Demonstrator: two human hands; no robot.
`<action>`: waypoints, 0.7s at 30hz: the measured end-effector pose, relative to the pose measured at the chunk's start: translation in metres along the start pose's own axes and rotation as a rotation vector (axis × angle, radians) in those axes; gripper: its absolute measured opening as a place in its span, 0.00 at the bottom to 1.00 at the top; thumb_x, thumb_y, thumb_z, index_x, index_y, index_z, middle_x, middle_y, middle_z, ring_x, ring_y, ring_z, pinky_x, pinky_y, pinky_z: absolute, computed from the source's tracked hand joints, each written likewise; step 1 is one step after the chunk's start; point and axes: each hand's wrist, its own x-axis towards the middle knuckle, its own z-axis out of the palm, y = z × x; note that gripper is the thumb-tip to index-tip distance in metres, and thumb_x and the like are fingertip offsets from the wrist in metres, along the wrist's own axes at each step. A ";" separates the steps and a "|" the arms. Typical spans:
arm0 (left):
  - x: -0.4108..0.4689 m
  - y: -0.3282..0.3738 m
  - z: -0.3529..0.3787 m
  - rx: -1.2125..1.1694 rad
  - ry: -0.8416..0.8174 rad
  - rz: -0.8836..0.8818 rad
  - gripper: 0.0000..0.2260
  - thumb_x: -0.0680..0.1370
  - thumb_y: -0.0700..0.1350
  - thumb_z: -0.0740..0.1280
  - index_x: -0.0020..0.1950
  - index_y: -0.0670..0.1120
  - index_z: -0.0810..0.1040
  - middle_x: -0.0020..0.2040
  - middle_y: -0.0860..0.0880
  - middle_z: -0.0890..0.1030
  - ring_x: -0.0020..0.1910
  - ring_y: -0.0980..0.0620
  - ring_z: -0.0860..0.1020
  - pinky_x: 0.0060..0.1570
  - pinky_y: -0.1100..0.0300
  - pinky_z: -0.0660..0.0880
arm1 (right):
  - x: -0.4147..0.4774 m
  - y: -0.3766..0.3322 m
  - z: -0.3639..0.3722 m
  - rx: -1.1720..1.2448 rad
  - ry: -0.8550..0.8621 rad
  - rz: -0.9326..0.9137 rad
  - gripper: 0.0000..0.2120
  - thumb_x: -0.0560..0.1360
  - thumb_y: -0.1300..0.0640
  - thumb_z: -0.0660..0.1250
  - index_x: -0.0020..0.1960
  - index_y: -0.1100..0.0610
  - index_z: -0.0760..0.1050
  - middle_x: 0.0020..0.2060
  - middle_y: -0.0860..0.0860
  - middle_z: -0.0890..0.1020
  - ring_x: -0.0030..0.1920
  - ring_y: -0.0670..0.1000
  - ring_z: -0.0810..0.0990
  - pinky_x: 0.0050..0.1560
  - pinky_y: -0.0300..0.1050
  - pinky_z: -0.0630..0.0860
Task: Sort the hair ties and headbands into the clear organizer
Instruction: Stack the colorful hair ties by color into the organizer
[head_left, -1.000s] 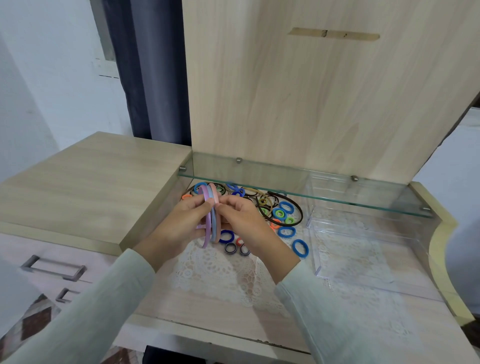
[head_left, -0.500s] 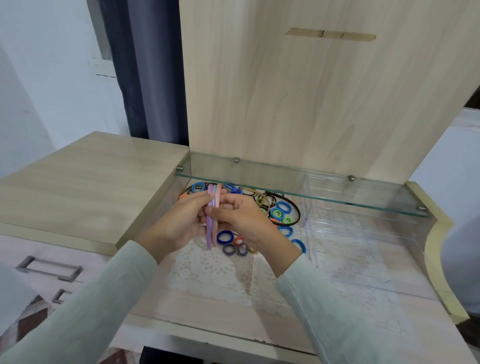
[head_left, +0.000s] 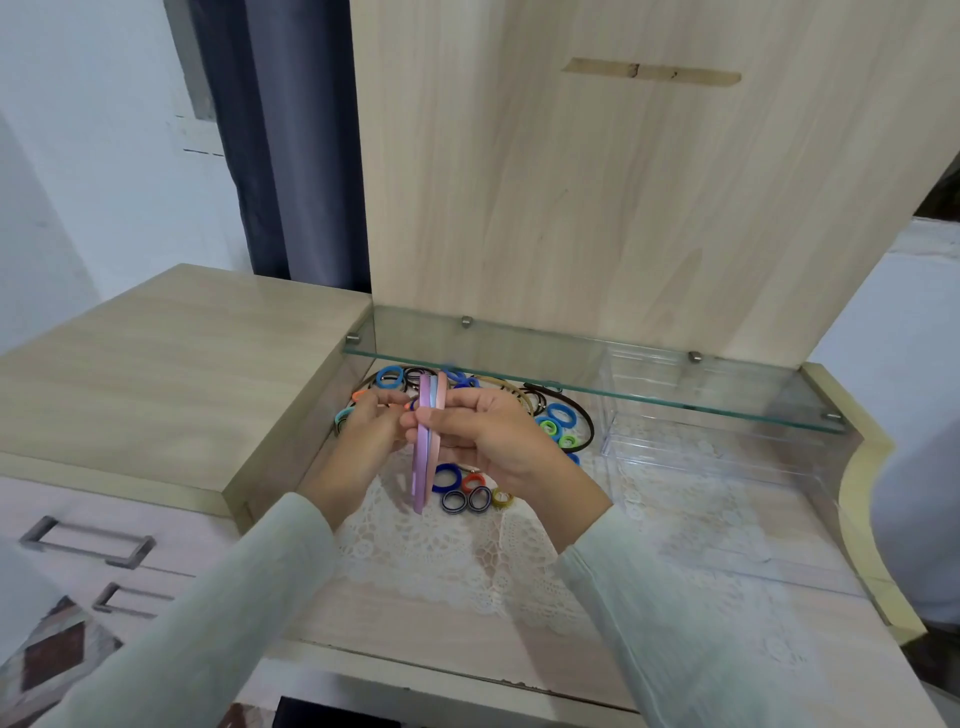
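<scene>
Three stacked headbands are gripped upright in the curled right hand. The left hand is held beside them; its grip cannot be determined.

Three pastel headbands, lilac, blue and pink, stand stacked edge-on and nearly upright, pinched between the right hand and the left hand above the tabletop. Behind and below them, bright hair ties and thin brown headbands lie scattered. The clear organizer stands just to their right.
</scene>
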 end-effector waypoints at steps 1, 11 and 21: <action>0.003 -0.007 0.000 0.028 0.003 0.005 0.06 0.79 0.38 0.64 0.54 0.47 0.74 0.52 0.44 0.81 0.50 0.48 0.80 0.53 0.53 0.77 | -0.001 -0.001 0.000 0.006 -0.007 0.001 0.13 0.75 0.65 0.68 0.58 0.68 0.77 0.50 0.61 0.84 0.44 0.51 0.85 0.45 0.42 0.82; 0.028 -0.035 0.009 -0.029 -0.126 0.020 0.25 0.61 0.56 0.71 0.56 0.49 0.77 0.40 0.55 0.84 0.42 0.54 0.82 0.46 0.56 0.76 | -0.007 -0.011 -0.005 0.048 -0.065 0.010 0.09 0.76 0.65 0.68 0.55 0.64 0.79 0.48 0.58 0.85 0.45 0.51 0.85 0.46 0.44 0.82; 0.018 -0.025 0.012 0.107 -0.209 0.115 0.10 0.83 0.38 0.61 0.63 0.44 0.77 0.54 0.42 0.83 0.54 0.44 0.82 0.57 0.50 0.78 | -0.017 -0.022 -0.026 0.041 -0.081 0.014 0.09 0.76 0.64 0.67 0.55 0.65 0.79 0.47 0.56 0.85 0.45 0.50 0.85 0.48 0.44 0.82</action>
